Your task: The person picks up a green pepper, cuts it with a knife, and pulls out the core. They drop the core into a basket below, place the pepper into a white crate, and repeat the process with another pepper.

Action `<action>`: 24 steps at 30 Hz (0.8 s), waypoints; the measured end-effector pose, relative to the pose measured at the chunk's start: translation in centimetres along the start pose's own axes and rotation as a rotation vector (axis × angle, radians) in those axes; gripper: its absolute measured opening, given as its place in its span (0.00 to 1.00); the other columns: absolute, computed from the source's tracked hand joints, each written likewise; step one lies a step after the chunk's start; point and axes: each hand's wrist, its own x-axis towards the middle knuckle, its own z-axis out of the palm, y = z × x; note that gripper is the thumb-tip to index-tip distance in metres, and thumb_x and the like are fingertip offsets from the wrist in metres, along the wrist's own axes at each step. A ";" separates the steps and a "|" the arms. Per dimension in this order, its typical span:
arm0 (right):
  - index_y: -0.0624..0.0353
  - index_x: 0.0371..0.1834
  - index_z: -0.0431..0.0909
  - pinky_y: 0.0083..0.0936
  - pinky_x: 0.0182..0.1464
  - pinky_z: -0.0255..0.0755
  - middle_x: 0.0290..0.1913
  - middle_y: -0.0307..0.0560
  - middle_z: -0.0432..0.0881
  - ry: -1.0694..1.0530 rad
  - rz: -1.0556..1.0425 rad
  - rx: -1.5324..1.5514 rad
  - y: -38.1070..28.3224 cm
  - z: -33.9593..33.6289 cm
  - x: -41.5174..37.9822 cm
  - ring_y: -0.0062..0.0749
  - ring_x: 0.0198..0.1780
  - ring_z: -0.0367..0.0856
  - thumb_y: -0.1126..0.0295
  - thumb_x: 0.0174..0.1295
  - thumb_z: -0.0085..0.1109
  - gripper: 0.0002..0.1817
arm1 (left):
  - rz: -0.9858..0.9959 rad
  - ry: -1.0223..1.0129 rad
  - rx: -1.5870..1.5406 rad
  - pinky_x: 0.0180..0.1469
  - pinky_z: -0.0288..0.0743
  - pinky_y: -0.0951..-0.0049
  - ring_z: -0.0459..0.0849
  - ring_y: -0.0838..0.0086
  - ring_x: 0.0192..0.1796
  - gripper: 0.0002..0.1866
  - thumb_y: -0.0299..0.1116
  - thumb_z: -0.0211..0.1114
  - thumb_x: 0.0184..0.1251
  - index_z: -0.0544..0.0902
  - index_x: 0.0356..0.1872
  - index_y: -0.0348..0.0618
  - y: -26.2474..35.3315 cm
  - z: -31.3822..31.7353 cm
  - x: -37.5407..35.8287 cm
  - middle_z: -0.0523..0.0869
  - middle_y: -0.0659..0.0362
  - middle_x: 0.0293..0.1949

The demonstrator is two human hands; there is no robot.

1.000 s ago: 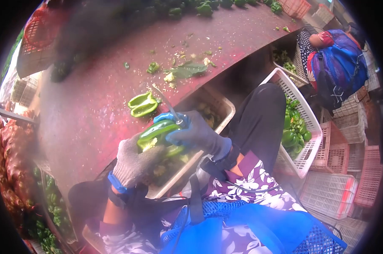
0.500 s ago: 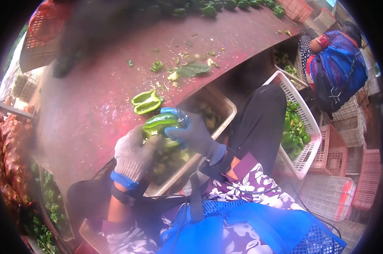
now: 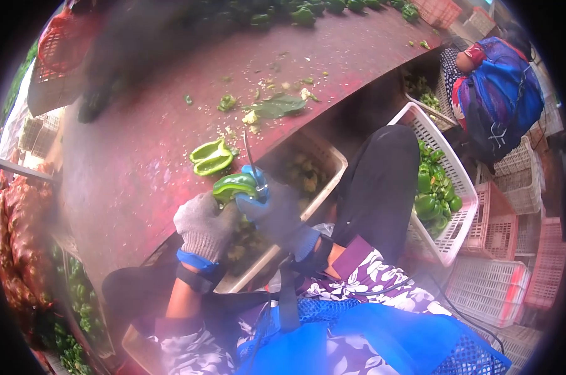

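A green bell pepper piece (image 3: 234, 185) is held between my two gloved hands, over the near edge of the table. My left hand (image 3: 203, 226), in a pale knit glove, is closed on its near left side. My right hand (image 3: 265, 203), in a grey glove with blue fingertips, grips a thin knife (image 3: 247, 147) whose blade points up, and its fingers also touch the pepper's right end. On the table just beyond lies a split green pepper (image 3: 212, 156), pale inside facing up. Below my hands, a crate (image 3: 323, 201) holds blurred green-yellow scraps.
The reddish table (image 3: 145, 150) carries a leaf (image 3: 279, 106), seeds and trimmings, with whole green peppers (image 3: 303, 17) along its far side. Right of my knee, a white crate (image 3: 464, 181) holds green peppers. A person (image 3: 502, 94) sits at upper right, near stacked crates (image 3: 483, 290).
The knife blade now stands out more upright above my right hand. The pepper has turned to show more of its outer skin, and my right hand has shifted slightly left.
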 end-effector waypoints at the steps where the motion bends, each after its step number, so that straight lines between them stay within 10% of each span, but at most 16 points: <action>1: 0.60 0.65 0.75 0.38 0.42 0.80 0.33 0.55 0.87 0.023 -0.007 -0.044 0.1 0.2 0.0 0.45 0.35 0.88 0.58 0.57 0.68 0.32 | 0.018 0.017 0.057 0.31 0.74 0.53 0.84 0.51 0.27 0.14 0.45 0.69 0.55 0.85 0.24 0.44 0.0 0.4 0.0 0.83 0.50 0.21; 9: 0.63 0.68 0.72 0.42 0.44 0.79 0.36 0.58 0.87 0.169 -0.243 -0.328 0.8 1.9 0.0 0.51 0.38 0.88 0.53 0.59 0.68 0.37 | -0.018 0.062 0.284 0.30 0.73 0.54 0.84 0.51 0.27 0.13 0.44 0.69 0.53 0.84 0.24 0.45 -0.2 2.4 0.3 0.84 0.51 0.23; 18: 0.64 0.60 0.78 0.34 0.41 0.80 0.34 0.54 0.88 0.036 0.082 0.198 0.5 0.2 1.1 0.42 0.34 0.89 0.58 0.57 0.72 0.30 | -0.201 0.039 0.030 0.42 0.78 0.56 0.87 0.49 0.39 0.15 0.45 0.68 0.60 0.87 0.39 0.45 1.3 0.3 1.1 0.88 0.46 0.33; 24: 0.63 0.59 0.79 0.30 0.35 0.79 0.29 0.48 0.87 0.009 0.004 0.019 0.3 0.0 0.7 0.30 0.29 0.86 0.60 0.56 0.72 0.29 | -0.271 -0.109 -0.098 0.46 0.79 0.60 0.89 0.52 0.43 0.19 0.45 0.69 0.58 0.87 0.45 0.42 0.9 0.3 1.9 0.89 0.45 0.37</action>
